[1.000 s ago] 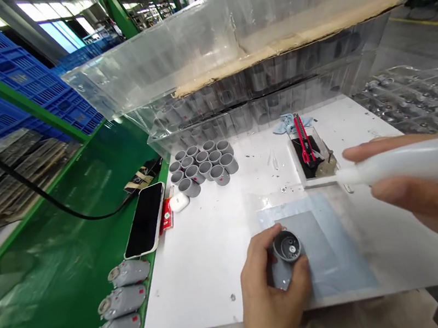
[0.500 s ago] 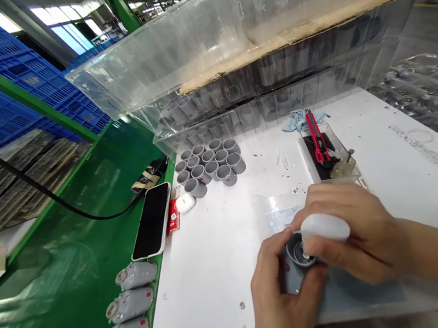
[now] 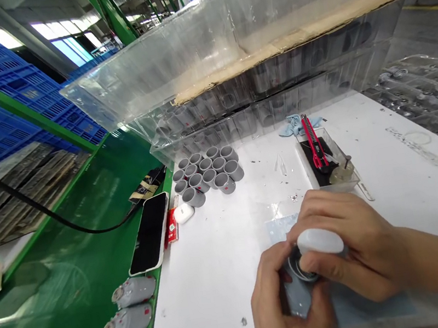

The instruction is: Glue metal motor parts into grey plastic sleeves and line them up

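While the left hand [image 3: 289, 308] clasps a grey plastic cup [image 3: 301, 268] low at centre over the white tabletop [image 3: 208, 304], the right hand [image 3: 361, 252] has its fingers [image 3: 317, 206] clenched round a white squeeze bottle [image 3: 319, 241] pressed to the cup, and more grey cups [image 3: 207, 171] stand grouped at upper centre

No readable text, brand or number. Red pack [image 3: 171, 227] beside phone [image 3: 149, 233], red labels on grey cylindrical housings [image 3: 126, 323], markings on red utility knife [image 3: 314, 147]: too small or blurred to read. White squeeze bottle [image 3: 320, 241] in right hand [image 3: 351, 248] shows no lettering.
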{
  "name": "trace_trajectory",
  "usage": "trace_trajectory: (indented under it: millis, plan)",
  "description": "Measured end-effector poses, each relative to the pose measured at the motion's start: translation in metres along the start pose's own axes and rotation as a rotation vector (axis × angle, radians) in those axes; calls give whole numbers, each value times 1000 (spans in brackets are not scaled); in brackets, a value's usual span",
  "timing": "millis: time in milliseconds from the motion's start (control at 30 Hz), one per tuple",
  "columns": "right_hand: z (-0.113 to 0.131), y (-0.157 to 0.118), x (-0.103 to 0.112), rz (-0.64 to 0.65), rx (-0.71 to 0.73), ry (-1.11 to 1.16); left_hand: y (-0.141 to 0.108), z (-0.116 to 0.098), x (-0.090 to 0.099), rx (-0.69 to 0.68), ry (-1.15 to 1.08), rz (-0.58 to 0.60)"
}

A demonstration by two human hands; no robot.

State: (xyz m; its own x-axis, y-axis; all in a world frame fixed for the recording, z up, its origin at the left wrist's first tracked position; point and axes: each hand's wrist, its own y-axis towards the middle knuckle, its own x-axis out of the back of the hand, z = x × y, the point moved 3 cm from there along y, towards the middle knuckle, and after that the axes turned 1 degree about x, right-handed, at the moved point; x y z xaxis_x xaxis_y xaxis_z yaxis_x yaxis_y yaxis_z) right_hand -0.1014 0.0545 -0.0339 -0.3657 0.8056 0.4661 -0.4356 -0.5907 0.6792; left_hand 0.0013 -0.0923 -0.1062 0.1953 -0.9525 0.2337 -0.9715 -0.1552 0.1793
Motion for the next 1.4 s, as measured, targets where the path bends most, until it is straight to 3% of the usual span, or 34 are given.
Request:
trace_trajectory:
  millis: [300,633,833,1400]
  plan:
    - [3,1,0,-52,41,13,0,-1,2,54,47,-36]
    - [4,1,-2,-9,9,37,0,3,0,55,6,1]
    - [5,1,-1,-33,34,30,0,1,-3,19,-27,-60]
    - [3,-1,-3,-15,41,48,-3,8,-2,100,-20,-78]
